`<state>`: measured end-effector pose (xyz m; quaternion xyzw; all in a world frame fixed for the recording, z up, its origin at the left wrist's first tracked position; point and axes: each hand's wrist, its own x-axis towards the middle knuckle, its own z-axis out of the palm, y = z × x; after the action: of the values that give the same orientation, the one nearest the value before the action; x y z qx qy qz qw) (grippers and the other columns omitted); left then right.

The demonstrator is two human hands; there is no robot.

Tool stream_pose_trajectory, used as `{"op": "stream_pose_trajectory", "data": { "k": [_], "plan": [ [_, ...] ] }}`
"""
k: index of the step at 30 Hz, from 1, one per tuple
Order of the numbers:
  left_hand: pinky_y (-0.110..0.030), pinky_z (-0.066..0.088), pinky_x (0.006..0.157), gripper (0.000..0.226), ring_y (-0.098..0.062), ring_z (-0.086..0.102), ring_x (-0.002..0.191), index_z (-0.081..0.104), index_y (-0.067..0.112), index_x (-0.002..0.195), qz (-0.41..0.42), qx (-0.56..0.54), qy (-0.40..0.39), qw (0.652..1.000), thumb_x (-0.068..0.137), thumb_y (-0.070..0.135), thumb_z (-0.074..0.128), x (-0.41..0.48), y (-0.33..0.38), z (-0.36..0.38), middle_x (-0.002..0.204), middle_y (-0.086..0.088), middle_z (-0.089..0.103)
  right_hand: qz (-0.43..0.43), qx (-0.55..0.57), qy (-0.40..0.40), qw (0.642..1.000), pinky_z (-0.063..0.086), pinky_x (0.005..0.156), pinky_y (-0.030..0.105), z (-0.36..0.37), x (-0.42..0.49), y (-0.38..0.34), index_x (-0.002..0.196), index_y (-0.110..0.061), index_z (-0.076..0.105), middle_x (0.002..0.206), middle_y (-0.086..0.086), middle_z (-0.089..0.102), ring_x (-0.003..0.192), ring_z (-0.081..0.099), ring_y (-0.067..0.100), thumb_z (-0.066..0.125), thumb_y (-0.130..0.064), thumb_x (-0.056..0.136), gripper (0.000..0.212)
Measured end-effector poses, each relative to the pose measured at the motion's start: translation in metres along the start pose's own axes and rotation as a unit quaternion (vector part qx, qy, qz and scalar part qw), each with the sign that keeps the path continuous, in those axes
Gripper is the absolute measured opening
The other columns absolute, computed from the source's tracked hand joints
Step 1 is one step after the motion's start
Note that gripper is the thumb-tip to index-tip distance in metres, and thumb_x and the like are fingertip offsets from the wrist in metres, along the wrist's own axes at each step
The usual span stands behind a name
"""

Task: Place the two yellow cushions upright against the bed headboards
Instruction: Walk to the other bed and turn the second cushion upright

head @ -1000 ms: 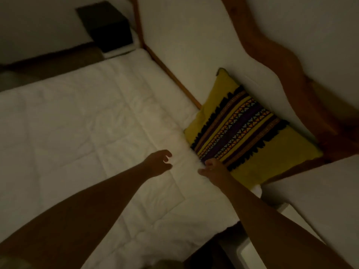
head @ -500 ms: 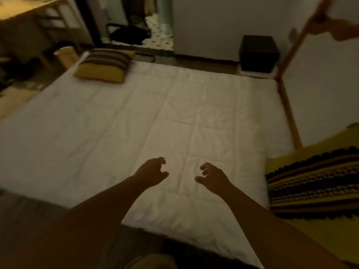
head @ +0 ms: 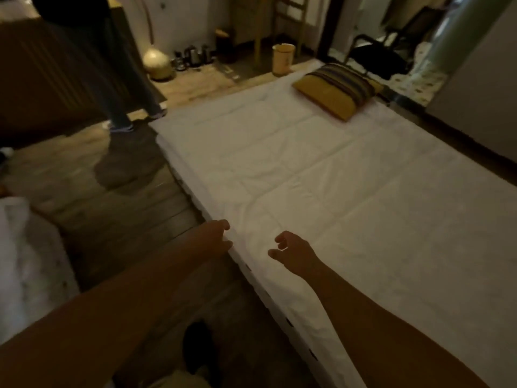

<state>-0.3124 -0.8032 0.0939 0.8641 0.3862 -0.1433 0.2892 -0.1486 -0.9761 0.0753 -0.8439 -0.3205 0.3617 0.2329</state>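
- The yellow fabric cushion with a dark striped band [head: 335,89] lies flat on the far right part of the white quilted bed cover [head: 307,177], close to the far edge and well apart from both hands. No headboard is in view.
- My left hand [head: 215,238] hovers at the near left edge of the cover and my right hand [head: 291,253] just over it. Both are empty, with the fingers loosely curled and a narrow gap at the thumb. I cannot tell whether the left fingertips touch the cloth.
- I judge the cushion light, soft and squashy, not slippery, and it will sag if pinched at one corner. I would take it by two opposite side edges, one hand each, and set it on its lower edge.
- Half a second ago the flat cushion sat far left and a second patterned cushion filled the right edge. That one is now out of view, and the floor and another person's legs [head: 126,88] show at far left. The hands remain empty.
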Motion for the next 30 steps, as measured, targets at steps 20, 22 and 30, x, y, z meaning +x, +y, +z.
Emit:
{"op": "stream_pose_trajectory", "data": {
  "k": [20,22,30],
  "plan": [
    [-0.039,0.049,0.100,0.054,-0.022,0.056,0.120,0.054,0.023,0.135,-0.130,-0.064,0.038,0.989,0.085,0.038,0.066,0.133,-0.267,-0.199,0.134,-0.005,0.058,-0.110,-0.120,-0.086,0.983,0.039,0.078,0.021,0.114,0.263,-0.269,0.124,-0.015,0.056,0.118,0.003,0.063,0.093,0.057,0.013,0.068,-0.040,0.089,0.045],
    [-0.038,0.049,0.099,0.055,-0.022,0.056,0.120,0.053,0.023,0.135,-0.138,-0.048,0.045,0.988,0.084,0.039,0.066,0.164,-0.278,-0.221,0.133,-0.005,0.059,-0.114,-0.125,-0.094,0.981,0.039,0.083,0.025,0.115,0.303,-0.288,0.126,-0.014,0.055,0.122,0.006,0.063,0.105,0.059,0.020,0.067,-0.040,0.089,0.046],
    [-0.036,0.042,0.107,0.055,-0.023,0.049,0.130,0.048,0.020,0.140,-0.176,-0.032,0.034,0.983,0.089,0.035,0.063,0.286,-0.306,-0.323,0.142,-0.005,0.051,-0.114,-0.141,-0.115,0.977,0.037,0.086,0.024,0.103,0.456,-0.373,0.129,-0.013,0.052,0.127,0.007,0.061,0.115,0.058,0.023,0.066,-0.042,0.090,0.051]
  ]
}}
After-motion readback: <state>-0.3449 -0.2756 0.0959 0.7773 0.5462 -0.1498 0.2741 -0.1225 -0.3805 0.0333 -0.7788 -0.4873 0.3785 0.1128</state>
